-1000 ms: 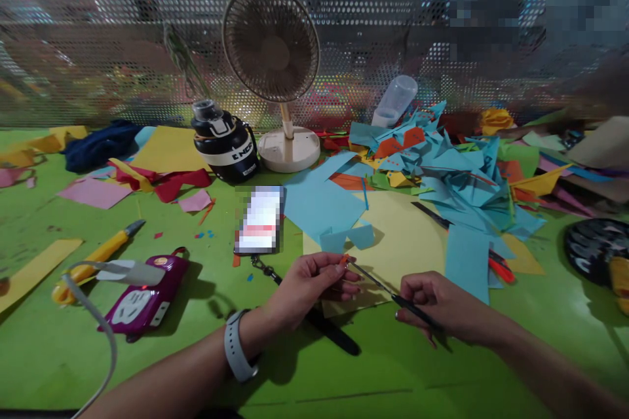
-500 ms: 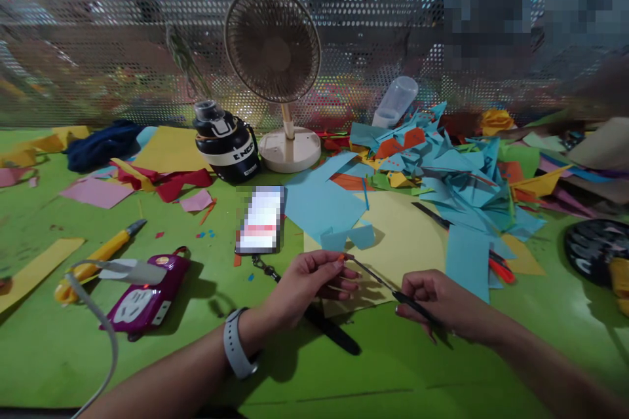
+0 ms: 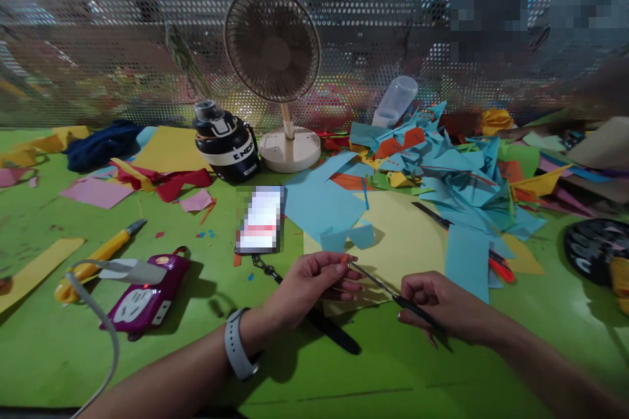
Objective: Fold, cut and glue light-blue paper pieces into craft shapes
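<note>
My left hand (image 3: 314, 281), a pale watch band (image 3: 237, 344) on its wrist, pinches a tiny orange piece (image 3: 346, 259), probably paper, between thumb and forefinger. The other fingers curl loosely below. In my right hand (image 3: 432, 301) is a slim tool with a black handle (image 3: 415, 311) and a thin metal shaft (image 3: 373, 279). The shaft's tip points left and meets the orange piece, or lies right at it; I cannot tell which. Under both hands lies a cream paper sheet (image 3: 407, 229), with a folded light-blue paper piece (image 3: 361, 236) on its left part.
A phone (image 3: 260, 219) with a black strap (image 3: 334, 332) lies left of the sheet. Behind stand a bottle (image 3: 226, 144) and a fan (image 3: 289, 150). Blue paper scraps (image 3: 442, 150) are heaped at the right. A yellow cutter (image 3: 105, 249) and a purple power bank (image 3: 147, 294) sit left.
Both hands have shifted very slightly to the right. The orange piece and the tool's tip have moved with them; the grips are the same.
</note>
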`<state>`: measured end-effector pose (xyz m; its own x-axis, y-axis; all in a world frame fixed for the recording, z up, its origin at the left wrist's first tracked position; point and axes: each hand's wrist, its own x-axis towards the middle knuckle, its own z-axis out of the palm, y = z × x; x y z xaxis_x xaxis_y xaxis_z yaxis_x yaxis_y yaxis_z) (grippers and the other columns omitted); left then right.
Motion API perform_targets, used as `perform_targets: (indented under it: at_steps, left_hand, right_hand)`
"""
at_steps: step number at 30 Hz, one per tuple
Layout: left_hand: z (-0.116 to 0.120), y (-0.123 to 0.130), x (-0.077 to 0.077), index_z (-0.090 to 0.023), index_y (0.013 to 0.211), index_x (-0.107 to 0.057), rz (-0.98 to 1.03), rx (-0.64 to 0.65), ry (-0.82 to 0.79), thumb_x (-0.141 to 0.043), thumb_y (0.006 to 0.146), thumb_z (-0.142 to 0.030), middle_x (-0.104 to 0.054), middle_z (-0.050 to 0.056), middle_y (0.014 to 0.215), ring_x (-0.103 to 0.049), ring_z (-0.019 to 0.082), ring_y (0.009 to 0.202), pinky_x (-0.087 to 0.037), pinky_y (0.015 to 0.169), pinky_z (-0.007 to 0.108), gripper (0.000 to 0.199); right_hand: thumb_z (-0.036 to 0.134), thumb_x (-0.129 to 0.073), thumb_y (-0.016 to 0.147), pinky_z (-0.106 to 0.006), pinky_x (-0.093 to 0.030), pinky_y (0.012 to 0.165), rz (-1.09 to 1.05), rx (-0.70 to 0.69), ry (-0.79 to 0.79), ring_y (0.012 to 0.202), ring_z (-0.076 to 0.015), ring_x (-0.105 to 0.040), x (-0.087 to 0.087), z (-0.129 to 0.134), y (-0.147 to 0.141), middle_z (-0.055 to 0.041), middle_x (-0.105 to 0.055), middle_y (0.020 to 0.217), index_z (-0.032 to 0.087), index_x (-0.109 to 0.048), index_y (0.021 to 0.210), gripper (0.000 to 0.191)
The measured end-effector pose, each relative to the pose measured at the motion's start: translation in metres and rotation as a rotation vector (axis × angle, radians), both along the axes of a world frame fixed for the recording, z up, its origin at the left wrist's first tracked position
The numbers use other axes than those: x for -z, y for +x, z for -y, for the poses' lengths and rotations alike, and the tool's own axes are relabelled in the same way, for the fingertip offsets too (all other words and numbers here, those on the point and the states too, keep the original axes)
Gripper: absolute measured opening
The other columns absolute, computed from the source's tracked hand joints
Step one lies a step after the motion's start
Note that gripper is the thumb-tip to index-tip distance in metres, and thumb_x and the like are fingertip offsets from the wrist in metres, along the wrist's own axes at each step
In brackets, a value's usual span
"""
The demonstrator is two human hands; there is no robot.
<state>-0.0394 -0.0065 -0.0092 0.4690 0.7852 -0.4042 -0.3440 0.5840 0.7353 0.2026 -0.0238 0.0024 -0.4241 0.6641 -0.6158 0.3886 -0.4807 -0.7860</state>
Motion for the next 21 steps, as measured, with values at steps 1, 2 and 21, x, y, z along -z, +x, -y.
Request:
perform_targets:
  at_steps: [1,2,21]
  left_hand:
    - [0.0002,0.0002,-0.0004,-0.013,0.095,-0.068,0.001,-0.002,0.003,-0.078,0.071,-0.03,-0.075,0.007,0.085,-0.069,0.012,0.066,-0.055,0.067,0.025,0.031]
    - [0.0003,0.0004,-0.0005,-0.013,0.094,-0.068,0.0,-0.003,0.007,-0.078,0.071,-0.03,-0.075,0.007,0.085,-0.069,0.012,0.066,-0.055,0.066,0.024,0.031]
    - [-0.0003,0.0012,0.0015,-0.013,0.091,-0.069,0.005,0.002,0.02,-0.078,0.07,-0.032,-0.075,0.007,0.084,-0.07,0.013,0.066,-0.054,0.065,0.024,0.029]
  right_hand:
    - [0.04,-0.08,0.061,-0.015,-0.04,0.04,-0.001,0.001,0.002,0.042,-0.004,-0.044,0.0,0.0001,0.0,0.0098,-0.046,0.049,0.017,-0.05,0.067,0.039]
    - [0.04,-0.08,0.061,-0.015,-0.04,0.04,0.0,0.002,0.002,0.041,-0.004,-0.044,0.0,0.0002,0.0,0.01,-0.046,0.049,0.017,-0.05,0.067,0.039]
    - [0.035,-0.081,0.062,-0.014,-0.039,0.041,0.001,-0.009,0.007,0.044,-0.0035,-0.041,0.0067,0.0003,0.0031,0.01,-0.045,0.05,0.017,-0.049,0.067,0.038]
